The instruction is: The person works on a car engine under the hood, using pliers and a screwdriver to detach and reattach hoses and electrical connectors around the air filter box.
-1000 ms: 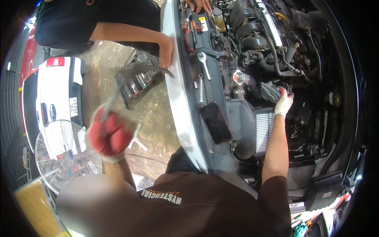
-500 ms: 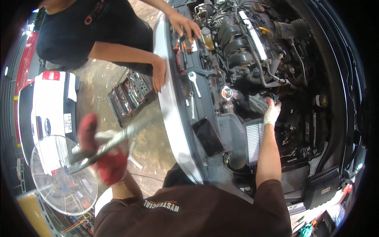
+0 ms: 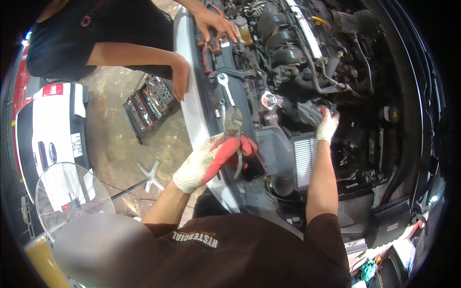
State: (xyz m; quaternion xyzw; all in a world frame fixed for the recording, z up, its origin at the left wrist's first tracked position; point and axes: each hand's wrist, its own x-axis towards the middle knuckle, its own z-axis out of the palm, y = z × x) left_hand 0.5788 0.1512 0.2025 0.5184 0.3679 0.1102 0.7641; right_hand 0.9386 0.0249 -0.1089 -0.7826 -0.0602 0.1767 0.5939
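My left hand [image 3: 211, 161], in a white glove with red palm and fingers, is closed around a pair of pliers [image 3: 234, 120]. The worn grey jaws point away from me, above the front panel of the engine bay. Under that hand lies a black phone [image 3: 255, 174], partly covered by it. Further right, my right hand [image 3: 328, 124] in a similar glove grips a grey metal part [image 3: 309, 113] inside the engine bay. Its far side and the fingertips are partly hidden. Just left of this part is the radiator cap [image 3: 269, 100].
A ratchet [image 3: 224, 86] lies on the front panel beside a partly hidden wrench [image 3: 222, 106]. A co-worker's hand [image 3: 213, 23] is near red-handled pliers [image 3: 207, 58]; their other hand [image 3: 180, 79] rests on the bumper. A pleated air filter [image 3: 304, 163], toolbox [image 3: 149, 103] and fan [image 3: 72, 197] stand around.
My left hand has swung from the far left, where it was blurred, over to the front panel with the pliers. My right hand stays on the grey part. The view has shifted slightly.
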